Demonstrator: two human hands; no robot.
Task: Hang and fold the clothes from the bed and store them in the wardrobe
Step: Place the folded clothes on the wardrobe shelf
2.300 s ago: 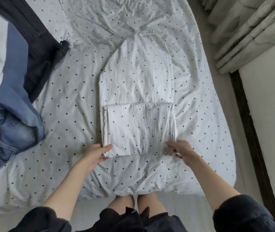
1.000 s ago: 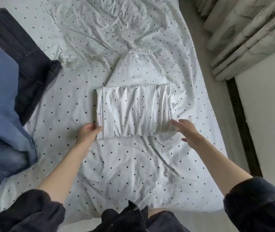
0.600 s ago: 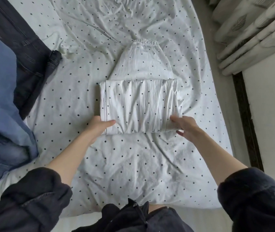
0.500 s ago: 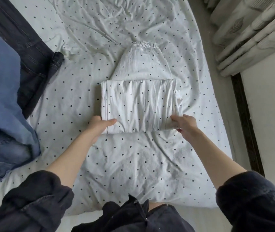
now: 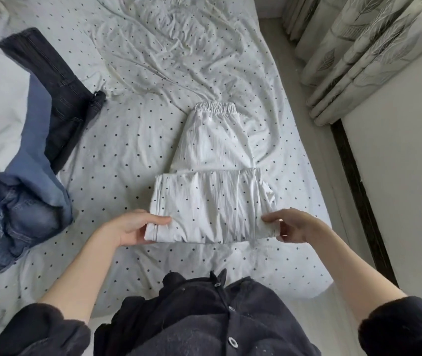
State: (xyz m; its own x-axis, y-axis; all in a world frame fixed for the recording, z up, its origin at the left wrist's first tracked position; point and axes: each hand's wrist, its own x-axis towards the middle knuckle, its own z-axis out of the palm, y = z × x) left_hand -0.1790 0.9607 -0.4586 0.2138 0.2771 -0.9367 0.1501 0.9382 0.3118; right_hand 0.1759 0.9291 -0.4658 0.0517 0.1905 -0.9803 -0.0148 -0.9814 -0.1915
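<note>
The white dotted garment [image 5: 211, 201] is lying on the near middle of the bed [image 5: 117, 155], its lower part folded up into a thick rectangular band, its elastic waistband [image 5: 215, 108] pointing away from the person. The near edge of that folded band is sitting between the two hands. The left hand [image 5: 130, 228] is gripping the band's near left corner, thumb lying on top of the cloth and the other fingers curling under it. The right hand [image 5: 294, 226] is pinching the near right corner, fingertips [image 5: 269, 219] pressing down on the top layer while the thumb is tucking beneath. Well to the left, apart from the garment, a pair of dark jeans [image 5: 58, 91], a blue garment [image 5: 37, 150] and faded blue jeans [image 5: 12, 217] are lying in a heap. Patterned curtains [image 5: 346, 52] are hanging beyond the bed's right side.
</note>
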